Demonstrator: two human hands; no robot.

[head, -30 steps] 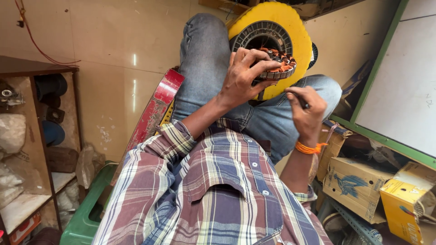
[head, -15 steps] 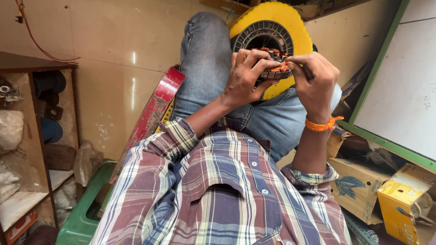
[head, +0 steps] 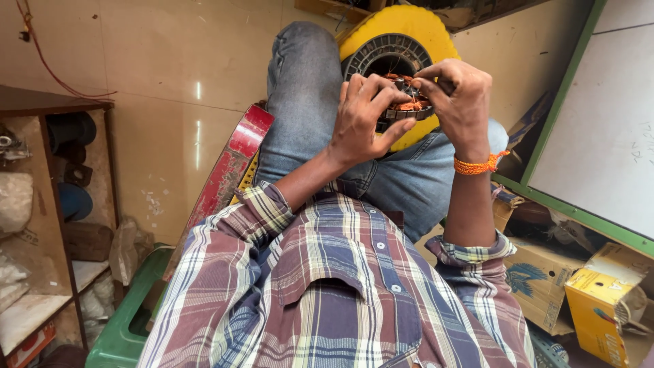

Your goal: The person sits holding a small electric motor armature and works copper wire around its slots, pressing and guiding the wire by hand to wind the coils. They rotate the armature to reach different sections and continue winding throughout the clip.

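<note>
Motor stator (head: 402, 65), yellow housing with a dark laminated ring and copper windings (head: 407, 103) in the bore, rests on the person's lap across the jeans (head: 306, 109), tilted toward the camera.

Left hand (head: 364, 116) spreads over the lower left of the ring, fingers curled onto the core, thumb underneath; it's bracing the part. Right hand (head: 456, 102) comes in from the right, fingertips pinched together right at the windings. A thin strand seems to run between the fingers, too fine to confirm. Hands sit almost touching, both on the stator.

Handling call: looks heavy and rigid, iron core in a cast shell, so no flex. Grip by the yellow rim or the outer lamination stack. Copper wire is the fragile bit: thin, enamelled, kinks and nicks easily, so pull gently and keep fingers off the coil ends.

Around: orange wrist thread (head: 477, 165) on the right arm, red metal bar (head: 228, 170) beside the left leg, green stool (head: 129, 320) below, yellow carton (head: 603, 307) at lower right, wooden shelf (head: 41, 225) on the left.
</note>
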